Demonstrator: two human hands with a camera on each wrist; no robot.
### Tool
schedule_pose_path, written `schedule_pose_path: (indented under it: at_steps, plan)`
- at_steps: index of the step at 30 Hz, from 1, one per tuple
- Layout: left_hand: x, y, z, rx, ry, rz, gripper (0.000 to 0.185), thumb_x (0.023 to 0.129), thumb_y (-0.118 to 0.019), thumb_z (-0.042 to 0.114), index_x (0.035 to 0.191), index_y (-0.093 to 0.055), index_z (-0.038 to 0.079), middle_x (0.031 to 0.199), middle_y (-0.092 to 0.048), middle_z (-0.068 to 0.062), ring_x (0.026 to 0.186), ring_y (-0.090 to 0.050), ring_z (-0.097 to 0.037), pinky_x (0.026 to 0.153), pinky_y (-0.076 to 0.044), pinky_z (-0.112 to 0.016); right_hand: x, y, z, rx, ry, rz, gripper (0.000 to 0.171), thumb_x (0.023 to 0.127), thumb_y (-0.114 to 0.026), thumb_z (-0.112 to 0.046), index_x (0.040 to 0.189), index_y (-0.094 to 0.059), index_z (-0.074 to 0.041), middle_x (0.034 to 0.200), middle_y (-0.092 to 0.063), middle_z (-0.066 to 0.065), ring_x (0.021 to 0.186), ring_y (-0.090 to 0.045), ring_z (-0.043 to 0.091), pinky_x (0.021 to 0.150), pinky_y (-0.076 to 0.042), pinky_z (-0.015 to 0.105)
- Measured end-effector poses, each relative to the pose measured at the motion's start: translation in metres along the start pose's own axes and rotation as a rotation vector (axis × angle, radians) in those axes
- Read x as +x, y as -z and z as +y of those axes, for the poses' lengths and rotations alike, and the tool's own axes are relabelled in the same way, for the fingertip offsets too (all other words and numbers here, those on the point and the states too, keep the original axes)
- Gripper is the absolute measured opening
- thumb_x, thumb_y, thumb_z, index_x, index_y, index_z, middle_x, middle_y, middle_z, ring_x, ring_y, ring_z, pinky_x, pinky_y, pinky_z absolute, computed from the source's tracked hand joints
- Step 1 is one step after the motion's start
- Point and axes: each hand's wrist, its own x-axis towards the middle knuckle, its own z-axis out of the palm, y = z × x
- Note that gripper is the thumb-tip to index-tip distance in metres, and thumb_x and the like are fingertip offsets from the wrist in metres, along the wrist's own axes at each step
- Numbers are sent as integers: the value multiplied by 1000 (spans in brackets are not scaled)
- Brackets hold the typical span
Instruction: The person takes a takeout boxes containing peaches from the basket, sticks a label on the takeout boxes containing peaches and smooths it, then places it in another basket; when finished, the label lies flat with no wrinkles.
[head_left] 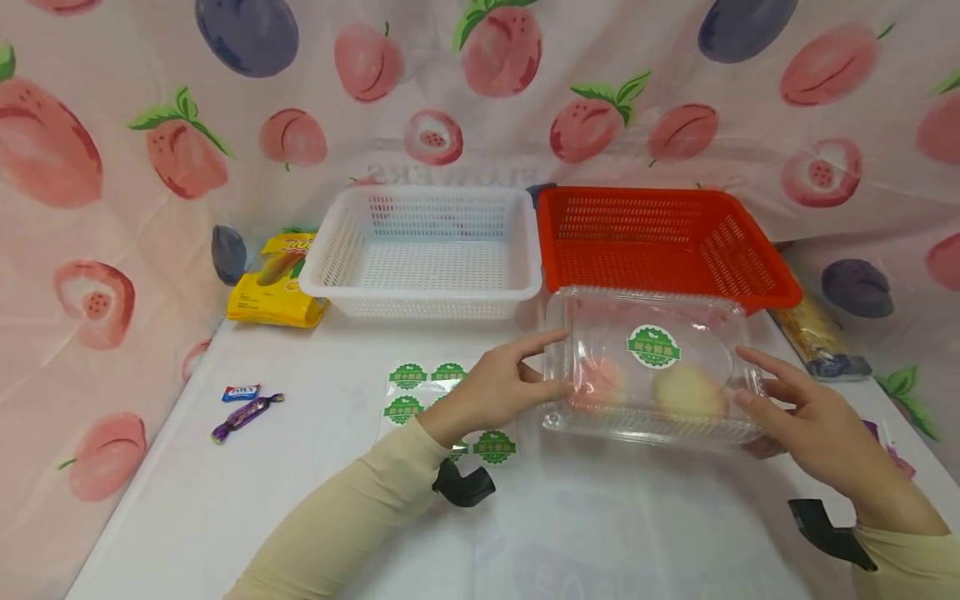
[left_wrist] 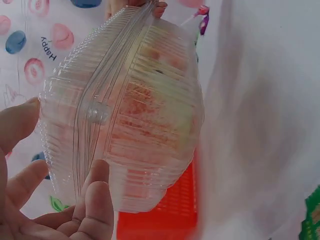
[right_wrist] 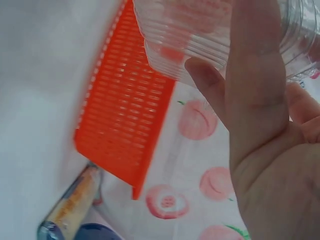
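Observation:
A clear plastic clamshell box [head_left: 712, 329], lid closed, is held up off the table between both hands, slightly tilted. On its lid is a round green sticker [head_left: 653, 347]. Two round fruits show through the plastic, one reddish [head_left: 600, 382] and one pale yellow-green [head_left: 690, 393]; their kind is unclear. My left hand [head_left: 498, 387] grips the box's left end, its fingers at the rim in the left wrist view. At the right end my right hand [head_left: 813, 425] holds it with the thumb in front; some of those fingers are hidden behind the box.
Behind the box stand a white basket [head_left: 420, 304] and a red basket [head_left: 783, 283]. A sticker sheet [head_left: 393, 429] lies under my left forearm. Two wrapped sweets [head_left: 243, 417] and a yellow bag [head_left: 273, 304] are at left, a long packet [head_left: 821, 337] at right.

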Motion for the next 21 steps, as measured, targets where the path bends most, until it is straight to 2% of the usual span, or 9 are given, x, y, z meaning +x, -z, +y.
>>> schedule_pose_path:
  at_steps: [2, 4, 7, 11, 13, 15, 16, 18, 21]
  plan:
    - [0, 2, 5, 17, -22, 3, 67, 90, -75, 34, 151, -47, 28, 101, -71, 2, 81, -68, -8, 64, -53, -31, -2, 3, -4, -12, 32, 35, 67, 103, -57, -28, 160, -24, -17, 137, -37, 49, 77, -72, 18, 59, -60, 34]
    - [1, 4, 9, 22, -45, 10, 66, 91, -74, 33, 151, -47, 28, 98, -71, 2, 82, -68, -8, 64, -53, -31, -2, 5, -8, -2, 72, 70, 65, 103, -58, -24, 160, -26, -18, 135, -38, 50, 73, -72, 14, 57, -60, 33]
    - [4, 6, 13, 22, -82, 30, 66, 91, -74, 32, 151, -47, 28, 115, -67, -2, 87, -67, -10, 65, -55, -31, -2, 8, -13, 26, 126, 124, 64, 103, -58, -17, 159, -29, -17, 132, -40, 51, 70, -71, 8, 55, -59, 30]
    - [11, 9, 17, 18, -113, 56, 65, 92, -73, 32, 152, -45, 29, 147, -48, -4, 98, -64, -13, 72, -57, -31, 1, 9, -19, 37, 159, 192, 63, 102, -59, -14, 159, -31, -17, 132, -43, 48, 64, -69, 6, 54, -57, 24]
    - [15, 10, 18, 9, -124, 64, 64, 94, -72, 31, 152, -45, 28, 150, -45, -2, 101, -62, -14, 76, -56, -31, 3, 11, -22, 48, 164, 226, 63, 102, -60, -14, 158, -33, -19, 129, -57, 30, 62, -70, 8, 55, -57, 23]
    - [19, 11, 20, -2, -134, 71, 62, 95, -70, 32, 152, -45, 28, 146, -49, -2, 104, -61, -14, 77, -56, -31, 5, 13, -25, 63, 173, 254, 62, 101, -61, -13, 157, -36, -21, 122, -64, 7, 60, -70, 11, 55, -56, 22]
    - [21, 11, 21, -14, -143, 73, 61, 96, -69, 32, 152, -45, 28, 144, -50, -2, 105, -61, -15, 78, -56, -32, 7, 14, -26, 71, 175, 262, 62, 101, -61, -13, 157, -36, -21, 121, -64, 6, 59, -70, 12, 55, -56, 22]
    - [26, 12, 23, -30, -155, 77, 60, 96, -67, 31, 152, -45, 28, 140, -53, -2, 107, -61, -16, 79, -56, -32, 9, 18, -30, 72, 178, 281, 61, 101, -60, -14, 157, -36, -19, 122, -63, 6, 63, -69, 6, 55, -56, 22]
    - [32, 11, 26, -40, -166, 88, 63, 96, -67, 29, 154, -42, 28, 146, -49, -4, 113, -60, -19, 84, -56, -32, 14, 24, -38, 38, 150, 288, 62, 103, -58, -21, 159, -31, -18, 133, -53, 34, 67, -67, -3, 56, -55, 18]
